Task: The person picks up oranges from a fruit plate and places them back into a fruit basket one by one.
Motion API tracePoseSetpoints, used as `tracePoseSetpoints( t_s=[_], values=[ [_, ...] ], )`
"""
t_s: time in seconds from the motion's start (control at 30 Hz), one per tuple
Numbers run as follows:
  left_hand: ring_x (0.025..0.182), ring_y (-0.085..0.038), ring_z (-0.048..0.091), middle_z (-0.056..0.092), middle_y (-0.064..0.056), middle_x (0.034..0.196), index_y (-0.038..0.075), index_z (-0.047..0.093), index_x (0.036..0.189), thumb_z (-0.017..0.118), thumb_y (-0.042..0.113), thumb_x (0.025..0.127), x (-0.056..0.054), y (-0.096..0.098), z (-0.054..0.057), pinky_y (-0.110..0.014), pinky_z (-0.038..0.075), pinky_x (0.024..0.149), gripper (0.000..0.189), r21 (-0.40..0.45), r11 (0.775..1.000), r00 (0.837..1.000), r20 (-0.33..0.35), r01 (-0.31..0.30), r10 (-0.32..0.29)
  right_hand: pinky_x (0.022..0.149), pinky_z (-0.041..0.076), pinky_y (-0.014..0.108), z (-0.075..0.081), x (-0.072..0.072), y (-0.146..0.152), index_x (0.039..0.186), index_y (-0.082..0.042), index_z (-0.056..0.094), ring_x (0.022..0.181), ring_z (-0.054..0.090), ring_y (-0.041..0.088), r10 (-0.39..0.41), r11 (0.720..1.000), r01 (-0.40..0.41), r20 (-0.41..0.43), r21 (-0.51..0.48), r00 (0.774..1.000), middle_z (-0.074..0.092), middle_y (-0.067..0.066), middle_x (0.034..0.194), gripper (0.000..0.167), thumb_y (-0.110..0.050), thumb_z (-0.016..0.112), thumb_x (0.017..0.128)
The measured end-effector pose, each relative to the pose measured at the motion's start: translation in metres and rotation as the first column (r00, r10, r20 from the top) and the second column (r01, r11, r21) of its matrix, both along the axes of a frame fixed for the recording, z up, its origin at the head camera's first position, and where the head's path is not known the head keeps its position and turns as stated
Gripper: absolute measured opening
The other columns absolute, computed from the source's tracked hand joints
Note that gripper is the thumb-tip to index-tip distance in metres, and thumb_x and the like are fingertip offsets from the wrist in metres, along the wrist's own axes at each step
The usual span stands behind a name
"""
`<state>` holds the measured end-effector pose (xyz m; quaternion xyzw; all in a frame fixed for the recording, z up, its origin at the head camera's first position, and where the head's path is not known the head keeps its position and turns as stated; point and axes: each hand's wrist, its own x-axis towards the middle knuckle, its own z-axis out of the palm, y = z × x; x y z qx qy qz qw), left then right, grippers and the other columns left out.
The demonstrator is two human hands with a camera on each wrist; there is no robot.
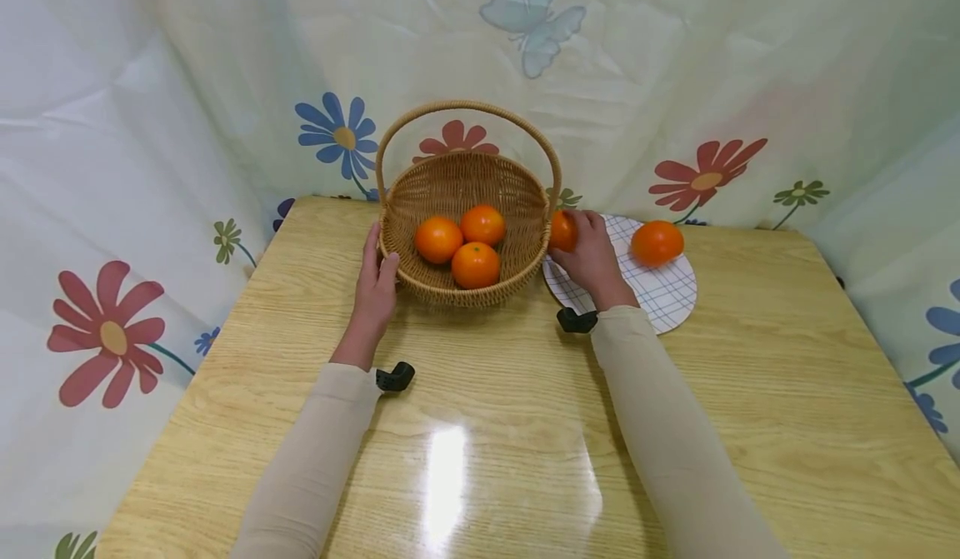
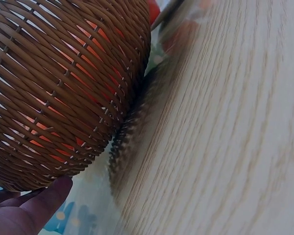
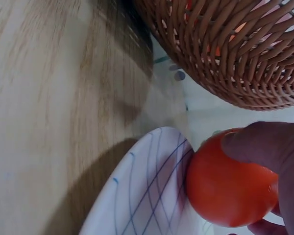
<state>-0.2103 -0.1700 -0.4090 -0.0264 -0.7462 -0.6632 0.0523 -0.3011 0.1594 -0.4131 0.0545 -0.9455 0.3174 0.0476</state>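
Note:
A wicker basket [image 1: 517, 280] with a tall arched handle stands at the back of the table, with three oranges [image 1: 476, 266] inside. My left hand [image 1: 375, 292] rests against the basket's left side, its fingers fairly straight and the thumb at the front of the rim. In the left wrist view, the thumb [image 2: 49, 200] touches the outside of the woven wall. My right hand [image 1: 588, 259] grips another orange [image 3: 230, 183] between thumb and fingers, over the left part of a plate [image 1: 671, 301] with blue crossing lines. The held orange overlaps the plate's edge in the right wrist view.
One more orange [image 1: 657, 243] sits on the right part of the plate. A wooden table [image 1: 510, 392] lies under everything, and a flower-printed curtain [image 1: 615, 109] hangs right behind it. Each wrist carries a small black camera [image 1: 395, 376].

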Motion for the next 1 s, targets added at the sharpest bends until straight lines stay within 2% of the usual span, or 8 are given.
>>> tracePoseSetpoints(
  t_s=[0.27,0.5,0.8,1.0],
  values=[
    [0.149,-0.03,0.016,0.005,-0.005,0.164,0.026,0.004,0.157,0.034,0.029,0.105,-0.001,0.001,-0.001,-0.047,0.026,0.117,0.06,0.013,1.0,1.0,-0.004,0.009,-0.009,0.108,0.034,0.06,-0.008,0.0,0.004,0.143,-0.008,0.037,0.129,0.039,0.045,-0.041,0.998,0.04,-0.028,-0.046,0.999,0.028,0.023,0.149,0.069,-0.018,0.074,0.086],
    [0.149,-0.033,0.016,0.005,-0.007,0.164,0.023,0.004,0.158,0.034,0.029,0.105,0.001,0.001,0.001,-0.049,0.028,0.116,0.061,0.001,1.0,1.0,-0.005,-0.003,0.003,0.105,0.037,0.059,-0.009,0.003,0.008,0.139,-0.009,0.041,0.125,0.042,0.044,-0.041,0.998,0.038,-0.056,-0.053,0.998,0.032,0.024,0.145,0.066,-0.021,0.076,0.084],
    [0.15,-0.031,0.015,0.005,-0.007,0.164,0.026,0.006,0.157,0.034,0.027,0.105,0.002,0.001,0.001,-0.047,0.027,0.117,0.06,-0.001,1.0,1.0,-0.016,-0.007,0.007,0.102,0.038,0.06,-0.003,0.014,0.013,0.138,-0.009,0.042,0.121,0.043,0.045,-0.054,0.996,0.049,-0.069,-0.072,0.996,0.034,0.025,0.143,0.065,-0.019,0.075,0.083],
    [0.149,-0.033,0.015,0.005,-0.008,0.164,0.021,0.005,0.158,0.034,0.027,0.105,0.001,0.001,0.0,-0.049,0.027,0.117,0.061,0.006,1.0,1.0,-0.024,0.001,-0.001,0.104,0.037,0.059,0.003,0.019,0.015,0.138,-0.009,0.043,0.123,0.041,0.043,-0.059,0.996,0.055,-0.064,-0.068,0.996,0.035,0.023,0.144,0.064,-0.021,0.074,0.083]
  ],
)
